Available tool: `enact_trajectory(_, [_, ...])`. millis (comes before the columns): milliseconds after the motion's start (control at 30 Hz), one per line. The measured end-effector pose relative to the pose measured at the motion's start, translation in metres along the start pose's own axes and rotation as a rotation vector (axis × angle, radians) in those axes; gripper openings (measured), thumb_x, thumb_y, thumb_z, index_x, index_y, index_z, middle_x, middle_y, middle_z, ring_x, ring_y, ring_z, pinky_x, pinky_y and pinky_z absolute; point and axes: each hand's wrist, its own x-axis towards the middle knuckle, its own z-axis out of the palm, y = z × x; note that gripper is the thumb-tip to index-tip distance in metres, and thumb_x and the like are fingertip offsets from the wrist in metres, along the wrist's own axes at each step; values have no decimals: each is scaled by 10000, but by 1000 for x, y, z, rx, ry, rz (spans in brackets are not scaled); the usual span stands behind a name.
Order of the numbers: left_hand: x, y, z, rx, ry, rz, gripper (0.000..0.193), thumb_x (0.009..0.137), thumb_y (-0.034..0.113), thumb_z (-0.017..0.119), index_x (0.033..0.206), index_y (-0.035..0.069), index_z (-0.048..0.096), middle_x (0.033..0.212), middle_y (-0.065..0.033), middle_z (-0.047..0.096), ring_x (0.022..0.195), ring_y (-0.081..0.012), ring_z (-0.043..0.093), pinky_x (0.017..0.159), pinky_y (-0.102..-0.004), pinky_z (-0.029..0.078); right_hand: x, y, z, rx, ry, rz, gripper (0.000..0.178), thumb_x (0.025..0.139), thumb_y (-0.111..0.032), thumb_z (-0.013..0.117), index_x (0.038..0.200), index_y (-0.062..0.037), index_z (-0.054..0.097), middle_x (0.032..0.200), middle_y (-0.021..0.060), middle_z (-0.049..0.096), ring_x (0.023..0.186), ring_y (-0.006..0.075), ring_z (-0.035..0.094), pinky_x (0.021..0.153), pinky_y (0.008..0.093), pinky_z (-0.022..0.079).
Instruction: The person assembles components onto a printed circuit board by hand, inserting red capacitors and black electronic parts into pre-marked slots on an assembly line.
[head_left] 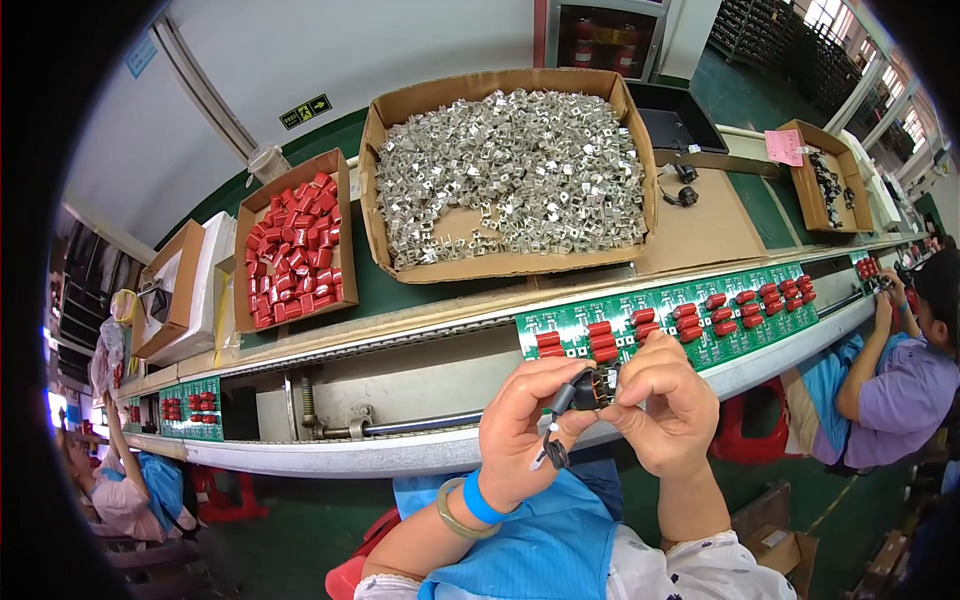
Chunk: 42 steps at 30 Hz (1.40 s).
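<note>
Both hands meet in front of me above the near rail of the line. My left hand [525,425] is closed round a black round component [590,390] with copper-coloured strands on its side. From it hangs a short black lead [556,450] with a white tip. My right hand [665,400] pinches the component's right side, where a small silvery piece [612,380] shows between the fingertips; its exact kind is unclear. Just beyond my fingers lies a row of green circuit boards [670,320] carrying red capacitors.
A big carton [375,215] of small metal terminals stands beyond the line, with a carton [345,240] of red capacitors to its left. Black leaded components [682,190] lie on cardboard at right, near another carton [800,190]. Co-workers sit at right [905,385] and left [135,490].
</note>
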Motion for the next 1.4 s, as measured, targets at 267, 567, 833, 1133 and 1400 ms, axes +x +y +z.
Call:
enact_trajectory(267, [-3, -1, 5, -95, 38, -50, 422, 909, 35, 756, 1289, -29, 584, 1266, -170, 604, 1147, -240, 632, 979, -345, 530, -2, 4, -1, -7, 30, -9, 288, 746, -75, 881, 923, -86, 653, 893, 34, 690, 819, 211, 597, 795, 354, 429])
enact_trajectory(567, [-2, -4, 4, -110, 13, -36, 418, 913, 47, 759, 1284, -29, 583, 1267, -172, 603, 1141, -233, 630, 971, -339, 531, -3, 6, -5, 25, 24, -14, 324, 751, -111, 891, 967, -83, 652, 899, 41, 702, 828, 207, 602, 812, 352, 441])
enact_trajectory(833, [0, -2, 3, -81, -11, -7, 418, 908, 51, 766, 1280, -28, 590, 1254, -175, 615, 1122, -236, 635, 964, -343, 531, -1, 6, -8, 83, -4, 13, 320, 762, -88, 881, 989, -76, 656, 891, 43, 703, 833, 206, 591, 794, 339, 447])
enact_trajectory(1133, [1, -1, 1, -42, -27, -1, 423, 908, 71, 773, 1278, -28, 594, 1254, -181, 619, 1118, -241, 637, 960, -344, 532, 2, 4, -10, 94, -22, 12, 343, 760, -85, 884, 1025, -71, 666, 854, 33, 701, 824, 194, 592, 795, 337, 446])
enact_trajectory(1400, [2, -1, 1, -22, -40, 0, 425, 908, 74, 772, 1281, -25, 593, 1258, -184, 616, 1123, -245, 638, 954, -350, 542, 2, 4, -12, 107, -19, 35, 368, 742, -73, 897, 1033, -77, 672, 842, 22, 701, 824, 176, 599, 795, 322, 446])
